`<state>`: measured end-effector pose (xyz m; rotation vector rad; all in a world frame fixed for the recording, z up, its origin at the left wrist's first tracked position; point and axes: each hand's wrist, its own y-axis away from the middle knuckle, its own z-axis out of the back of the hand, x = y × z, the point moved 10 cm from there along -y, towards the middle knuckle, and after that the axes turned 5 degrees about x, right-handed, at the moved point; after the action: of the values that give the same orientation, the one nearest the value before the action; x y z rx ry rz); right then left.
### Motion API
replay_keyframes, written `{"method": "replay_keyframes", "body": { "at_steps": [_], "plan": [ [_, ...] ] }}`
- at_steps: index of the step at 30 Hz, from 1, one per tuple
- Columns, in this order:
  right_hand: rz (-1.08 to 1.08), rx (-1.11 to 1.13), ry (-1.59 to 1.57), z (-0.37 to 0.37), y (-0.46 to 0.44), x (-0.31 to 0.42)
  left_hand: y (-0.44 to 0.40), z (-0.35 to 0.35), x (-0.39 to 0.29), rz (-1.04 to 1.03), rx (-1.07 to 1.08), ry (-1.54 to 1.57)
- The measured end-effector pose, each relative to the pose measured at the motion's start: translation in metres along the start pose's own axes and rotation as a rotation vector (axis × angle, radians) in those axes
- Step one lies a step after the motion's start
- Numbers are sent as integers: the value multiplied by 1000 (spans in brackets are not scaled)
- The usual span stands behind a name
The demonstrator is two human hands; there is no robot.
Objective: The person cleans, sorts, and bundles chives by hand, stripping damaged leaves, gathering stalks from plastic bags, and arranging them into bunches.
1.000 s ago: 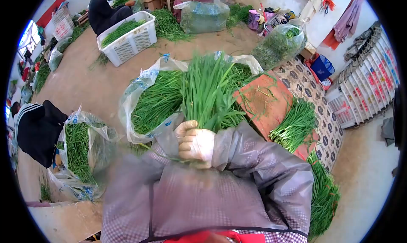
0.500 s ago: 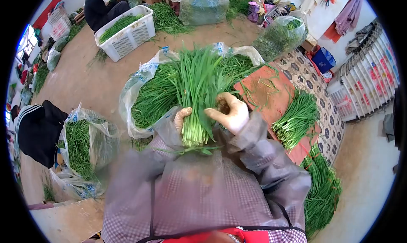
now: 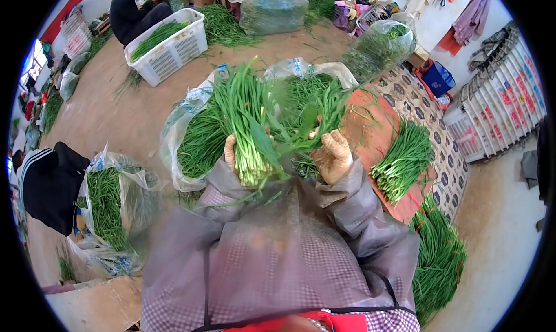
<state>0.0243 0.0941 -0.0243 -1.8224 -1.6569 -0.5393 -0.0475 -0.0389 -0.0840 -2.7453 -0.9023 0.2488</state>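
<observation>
My left hand [image 3: 230, 153] is wrapped round a thick bunch of garlic chives [image 3: 246, 117], pale cut ends down and leaves pointing away from me. One broad leaf and some loose blades hang off the bunch's right side. My right hand [image 3: 334, 157], in a pale glove, is closed beside it, with a few loose chive leaves [image 3: 329, 109] pinched at its fingertips. Beneath both hands lies a clear plastic bag [image 3: 172, 141] spread round a heap of chives [image 3: 200, 138]. Part of the left hand is hidden behind the bunch.
To my right, a reddish board [image 3: 362, 132] bears a neat pile of chives [image 3: 402, 161], with tied bundles [image 3: 437, 262] below. Another open bag [image 3: 139, 193] stands at left. Beyond are a white crate [image 3: 168, 48] and a seated person [image 3: 136, 13]; stacked crates [image 3: 498, 94] lean at right.
The bunch in my left hand has shifted left and tilted. My right hand has moved away from it to the right, drawing some loose leaves with it.
</observation>
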Motion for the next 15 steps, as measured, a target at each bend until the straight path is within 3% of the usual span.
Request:
{"method": "replay_keyframes", "body": {
  "at_steps": [5,7,9,11,13,14,15],
  "plan": [
    [308,-116,79,49,21,52,-6,4,-18,-53,30,-27],
    [318,-143,-100,66,35,74,-4,6,-25,-97,-4,-39],
    [422,-283,43,99,51,101,-4,7,-32,-80,28,-67],
    [329,-373,429,143,65,109,2,11,-42,-105,-43,-163],
    [-32,-372,915,164,61,85,3,13,-47,-128,-104,-259],
    [-313,-309,1203,172,60,64,2,13,-39,-42,-126,-238],
    [-422,-189,1581,169,61,52,3,11,-32,-1,-145,-258]
  ]
}}
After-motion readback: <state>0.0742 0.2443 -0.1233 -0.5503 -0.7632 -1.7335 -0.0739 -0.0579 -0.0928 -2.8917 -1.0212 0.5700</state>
